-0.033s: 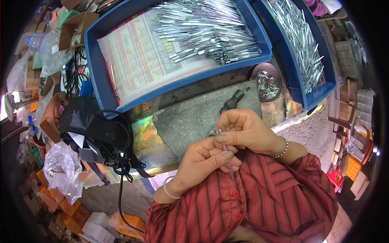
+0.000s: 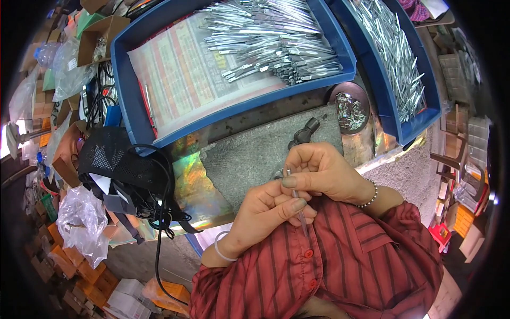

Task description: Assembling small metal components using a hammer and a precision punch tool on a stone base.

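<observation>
Head view looks down on both hands meeting just below the grey mat (image 2: 255, 154), which serves as the landmark for everything else. The left hand (image 2: 265, 210) curls its thumb and forefinger tight around a thin silvery metal piece (image 2: 300, 210), and the right hand (image 2: 324, 170) pinches the upper end of that same piece from above, so both grips are pressed together on it. The piece sits upright-to-tilted between the two hands, at the near edge of the mat and over the red striped shirt (image 2: 345, 266). What joins or turns at its tip is too small to tell.

Doing this well seems to call for steady fingertips: the left hand should act as the anchor, close to the working end, while the right hand makes the fine adjustment, keeping the piece over the mat so a slip lands softly. Beyond the mat lies a blue tray (image 2: 133, 106) heaped with similar metal pieces; to its right stands a second blue tray (image 2: 433, 101) with more. Left of the mat rests a black mesh pouch (image 2: 114, 159) with a cable.
</observation>
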